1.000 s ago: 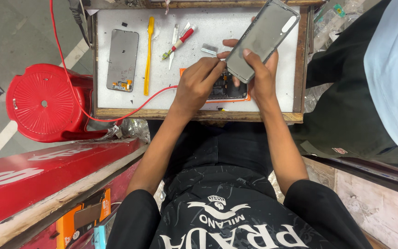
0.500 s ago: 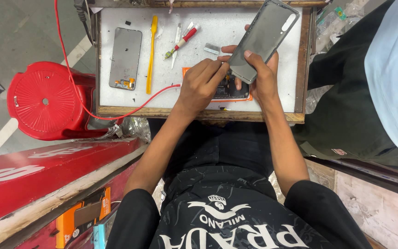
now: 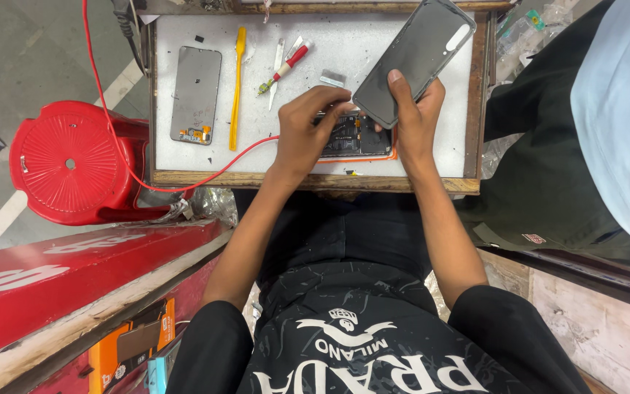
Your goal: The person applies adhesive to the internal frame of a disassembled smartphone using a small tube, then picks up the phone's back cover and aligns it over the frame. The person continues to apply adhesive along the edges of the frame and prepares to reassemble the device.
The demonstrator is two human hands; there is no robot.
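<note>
Right hand grips a dark phone back cover, thumb across its face and fingers wrapped behind, lifting it off the table; the tilt appears meant to expose the works beneath; its long axis runs diagonally, lower end at the hand, upper end with the pale slot pointing to the far right corner of the table. Left hand curls closed, fingertips pinched down onto the opened phone body, seemingly steadying or working a part there; what it pinches cannot be made out. Phone body lies flat near the table's front edge in an orange frame, long axis left to right. Separate display panel lies to the left, lengthwise away from the person; yellow pry tool beside it, parallel; red-handled screwdriver set aside diagonally; red cable trails off the front edge by a red stool.
</note>
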